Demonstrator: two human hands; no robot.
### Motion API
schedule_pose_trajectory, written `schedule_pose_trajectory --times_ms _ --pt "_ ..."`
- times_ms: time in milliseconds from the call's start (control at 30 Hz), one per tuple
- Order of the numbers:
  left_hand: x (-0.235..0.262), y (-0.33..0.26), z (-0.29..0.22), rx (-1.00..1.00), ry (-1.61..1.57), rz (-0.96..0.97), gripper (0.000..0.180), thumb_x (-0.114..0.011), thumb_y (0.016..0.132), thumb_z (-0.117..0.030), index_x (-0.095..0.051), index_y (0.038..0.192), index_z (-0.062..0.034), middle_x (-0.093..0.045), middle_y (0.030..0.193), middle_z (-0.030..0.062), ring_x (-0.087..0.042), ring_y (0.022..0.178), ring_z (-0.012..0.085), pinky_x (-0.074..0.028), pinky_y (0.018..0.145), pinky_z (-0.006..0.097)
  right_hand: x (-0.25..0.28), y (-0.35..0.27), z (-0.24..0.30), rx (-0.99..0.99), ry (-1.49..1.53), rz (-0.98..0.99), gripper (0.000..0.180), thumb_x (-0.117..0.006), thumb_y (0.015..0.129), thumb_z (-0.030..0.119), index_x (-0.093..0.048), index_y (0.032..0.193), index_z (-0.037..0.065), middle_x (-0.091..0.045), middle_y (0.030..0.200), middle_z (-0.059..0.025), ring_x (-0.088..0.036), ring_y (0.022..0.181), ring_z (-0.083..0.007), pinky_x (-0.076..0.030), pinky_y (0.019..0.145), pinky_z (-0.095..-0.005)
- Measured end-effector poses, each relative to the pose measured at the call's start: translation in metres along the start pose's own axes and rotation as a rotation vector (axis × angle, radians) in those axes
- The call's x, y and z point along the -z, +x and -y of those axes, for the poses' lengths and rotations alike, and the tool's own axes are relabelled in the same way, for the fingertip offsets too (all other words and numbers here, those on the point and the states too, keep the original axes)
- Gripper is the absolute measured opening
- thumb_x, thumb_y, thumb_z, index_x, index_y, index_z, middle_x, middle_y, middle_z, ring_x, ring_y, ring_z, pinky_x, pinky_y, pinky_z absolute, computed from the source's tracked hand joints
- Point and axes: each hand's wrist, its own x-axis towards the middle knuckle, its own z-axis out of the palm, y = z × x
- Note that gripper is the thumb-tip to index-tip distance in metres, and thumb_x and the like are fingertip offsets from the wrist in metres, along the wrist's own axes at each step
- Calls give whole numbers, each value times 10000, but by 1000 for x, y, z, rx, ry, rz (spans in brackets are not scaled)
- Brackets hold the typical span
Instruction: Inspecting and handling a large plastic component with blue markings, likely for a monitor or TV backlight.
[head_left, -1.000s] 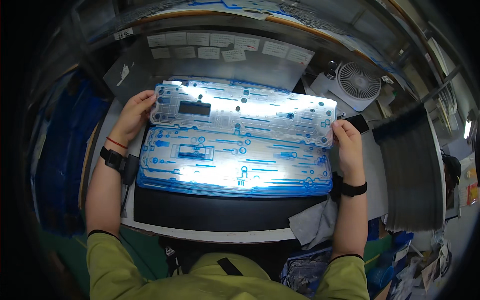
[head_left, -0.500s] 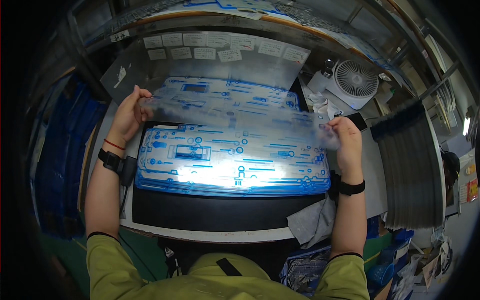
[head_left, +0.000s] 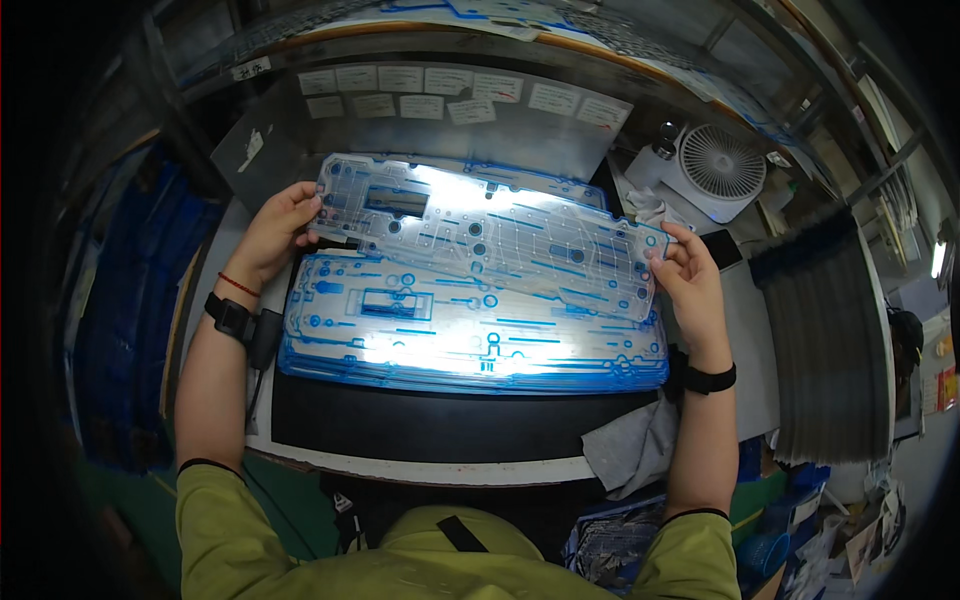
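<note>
Left hand [head_left: 282,230]'s pinching one end of a clear sheet [head_left: 475,230], right hand [head_left: 695,275]'s got the other. It's slanted, right end nearer the person, partly covering my view of the blue-marked stack [head_left: 460,340] on the worktop [head_left: 440,470]. Can't tell if they're touching tbh.

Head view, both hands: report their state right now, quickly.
Left hand: closed, gripping the left end of a thin, transparent, roughly rectangular plastic sheet.
Right hand: closed, gripping the same sheet's right end.
</note>
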Motion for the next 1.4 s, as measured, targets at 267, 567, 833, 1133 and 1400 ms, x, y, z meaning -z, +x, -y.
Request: schedule_pose_trajectory --times_ms 267,567,833,1133,1400 --pt "10 3 4 14 -122 -146 424 -514 1009 -213 -436 1371 -6 -624 1139 77 -625 917 94 -514 745 175 8 3 -20 11 -305 8 407 -654 918 142 -556 1282 -13 -619 999 -41 -582 846 -102 -473 756 -228" --pt "13 -2 3 57 -37 -109 425 -486 1023 -278 -469 1331 14 -637 1135 100 -630 984 144 -534 837 263 0 -4 -1 0 -263 132 194 -680 865 76 -653 1043 4 -626 874 -3 -545 749 -60 -440 681 -207" --pt "-15 -13 -12 44 -29 120 284 -511 1010 -238 -597 1159 -12 -638 913 -4 -567 732 57 -476 665 180 1 0 -3 59 -204 -2 176 -682 880 76 -649 1032 -5 -618 860 20 -530 741 -45 -427 667 -195" --pt "-5 -9 -7 -1 33 143 223 -593 959 -169 -621 1130 -28 -635 876 -20 -521 679 31 -436 609 165 4 0 -5 47 -218 -9 222 -683 875 49 -651 1086 -14 -638 900 5 -552 770 -53 -445 689 -195" --pt "-3 -5 -3 -23 57 -6 204 -577 960 -151 -616 1111 -19 -635 861 -26 -488 640 23 -412 596 157 -1 2 -2 69 -144 -94 221 -650 921 141 -642 1086 -5 -617 849 23 -536 778 -50 -422 727 -207"
